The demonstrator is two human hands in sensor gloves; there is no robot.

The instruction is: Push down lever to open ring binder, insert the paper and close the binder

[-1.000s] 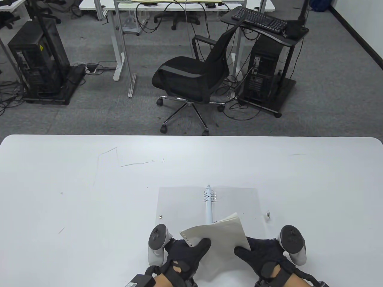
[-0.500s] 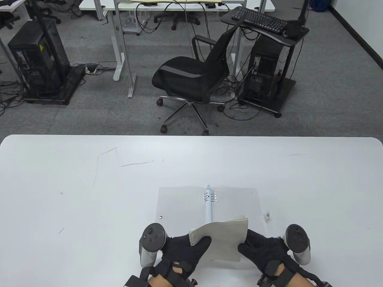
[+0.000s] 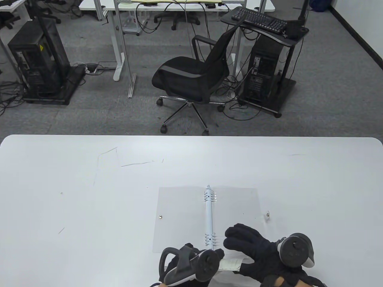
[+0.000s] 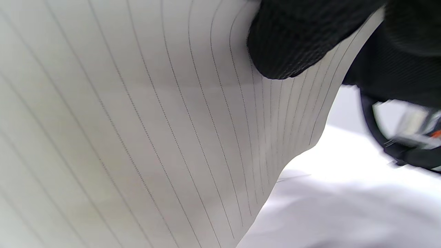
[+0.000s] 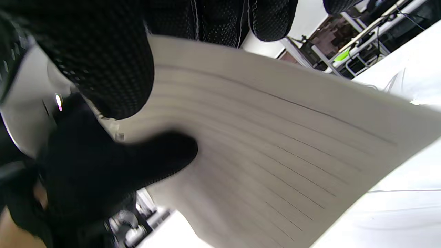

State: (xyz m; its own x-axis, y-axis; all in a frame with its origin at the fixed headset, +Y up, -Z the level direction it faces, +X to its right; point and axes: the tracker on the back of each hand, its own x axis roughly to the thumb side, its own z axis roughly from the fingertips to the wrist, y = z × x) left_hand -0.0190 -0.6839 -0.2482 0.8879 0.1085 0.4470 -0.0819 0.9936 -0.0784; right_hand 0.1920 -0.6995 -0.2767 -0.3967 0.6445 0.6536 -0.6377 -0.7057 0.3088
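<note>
- Table (image 3: 74,185) surface is lying bare across the far half and toward both side edges; the open ring binder (image 3: 179,215) is sitting flat near the middle of the near edge, its clear covers spread to either side of the white ring spine (image 3: 209,215).
- Left hand (image 3: 191,263) is hovering at the near end of the spine, close to the table's near edge, and is pinching the lined paper (image 4: 137,137), a gloved fingertip (image 4: 289,44) pressing onto the sheet in the left wrist view.
- Right hand (image 3: 254,251) is gripping the same paper, fingers curled over its top and thumb (image 5: 103,69) underneath in the right wrist view.
- In the table view only a small strip of paper is showing between the hands; the rest is being hidden beneath them.
- Whether the rings are standing open is too small to tell.
</note>
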